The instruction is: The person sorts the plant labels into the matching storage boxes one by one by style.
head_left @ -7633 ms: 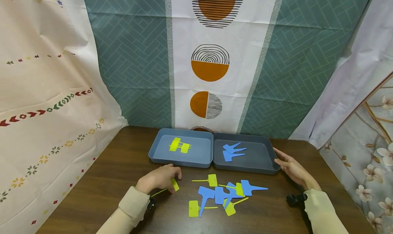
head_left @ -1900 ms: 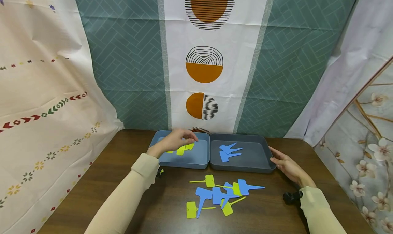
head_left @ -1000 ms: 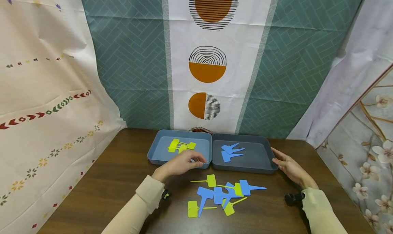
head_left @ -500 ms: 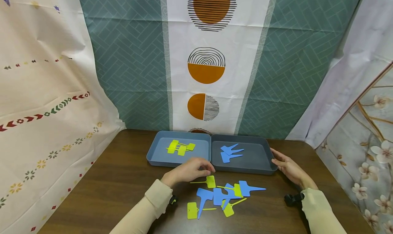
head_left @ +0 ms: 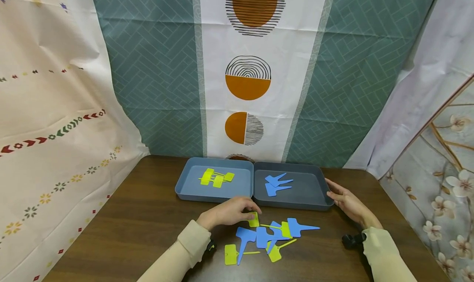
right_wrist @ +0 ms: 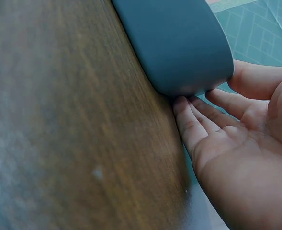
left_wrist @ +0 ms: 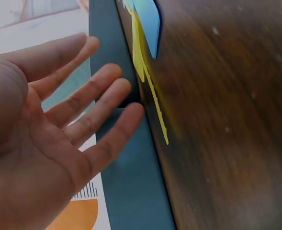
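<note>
My left hand point(head_left: 231, 211) hovers, fingers spread and loosely bent, over a yellow T-shaped plant label point(head_left: 254, 220) on the table. Its palm side shows in the left wrist view, where the label's thin stem point(left_wrist: 156, 108) lies past the fingertips. To the right, the fingers and thumb of my right hand point(head_left: 349, 202) touch the end of the dark grey tray point(right_wrist: 179, 48), nearly straight. Blue plant labels point(head_left: 245, 237) and more yellow plant labels point(head_left: 230, 254) lie loosely in a group, some overlapping. Several yellow labels point(head_left: 217, 180) sit in the blue-grey tray point(head_left: 207, 198).
Two blue labels point(head_left: 272, 189) lie at the left of the dark tray. Both trays stand side by side at the back of the brown table point(head_left: 122, 228). Behind hangs a patterned cloth point(head_left: 163, 88), with a cream cloth point(head_left: 55, 109) on the left.
My left hand has picked up a yellow label and left it in the blue-grey tray, then come back down and right over another yellow label. My right hand has stayed at the dark tray.
</note>
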The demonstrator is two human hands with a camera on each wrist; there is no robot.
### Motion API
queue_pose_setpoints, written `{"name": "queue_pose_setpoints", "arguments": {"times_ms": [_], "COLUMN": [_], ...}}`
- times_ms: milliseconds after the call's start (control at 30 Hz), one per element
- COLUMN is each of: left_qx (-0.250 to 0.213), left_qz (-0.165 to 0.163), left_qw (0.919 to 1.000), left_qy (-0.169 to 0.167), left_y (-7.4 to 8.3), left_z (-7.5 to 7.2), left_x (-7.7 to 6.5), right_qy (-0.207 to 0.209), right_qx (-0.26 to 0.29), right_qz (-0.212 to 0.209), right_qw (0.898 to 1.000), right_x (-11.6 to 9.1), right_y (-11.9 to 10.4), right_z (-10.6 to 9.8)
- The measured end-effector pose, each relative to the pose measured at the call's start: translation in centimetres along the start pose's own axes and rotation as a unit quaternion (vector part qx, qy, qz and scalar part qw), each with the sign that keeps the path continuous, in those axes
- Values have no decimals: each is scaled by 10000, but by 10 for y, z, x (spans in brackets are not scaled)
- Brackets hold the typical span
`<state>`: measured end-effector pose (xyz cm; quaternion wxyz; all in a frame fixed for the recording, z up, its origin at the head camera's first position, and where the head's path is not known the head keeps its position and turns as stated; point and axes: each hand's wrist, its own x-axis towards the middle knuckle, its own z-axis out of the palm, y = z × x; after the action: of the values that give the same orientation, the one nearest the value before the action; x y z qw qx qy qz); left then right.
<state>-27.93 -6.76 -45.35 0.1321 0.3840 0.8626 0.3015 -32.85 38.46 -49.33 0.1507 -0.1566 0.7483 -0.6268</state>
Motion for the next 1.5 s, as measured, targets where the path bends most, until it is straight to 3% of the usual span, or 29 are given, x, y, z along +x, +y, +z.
{"name": "queue_pose_setpoints", "arguments": {"times_ms": [300,633,1033,1300,1500], "left_qx": [735,1568,1367,1359,1046], "left_qz": [-109,-69,-314,-108,53], "left_qw": [9968,9872,9901,9901,9932], "left_qy": [-286,-271,102,345,506], "left_y": [8,12,12,11,8], "left_z": [0,5,10,11,10], "left_x": [-3,-7,-5,-3,-1], "right_qy": [-78,-62,-51,-29,1], "right_qx": [-55,-16,-42,-207,-52], "right_qz": [-67,-60,-3,76,58], "right_qw": [9999,10000,10000,9998,10000], "right_x": [1,4,2,1,-1], "right_y": [-5,-5,-4,-3,-1], "right_z": [0,1,1,0,1]}}
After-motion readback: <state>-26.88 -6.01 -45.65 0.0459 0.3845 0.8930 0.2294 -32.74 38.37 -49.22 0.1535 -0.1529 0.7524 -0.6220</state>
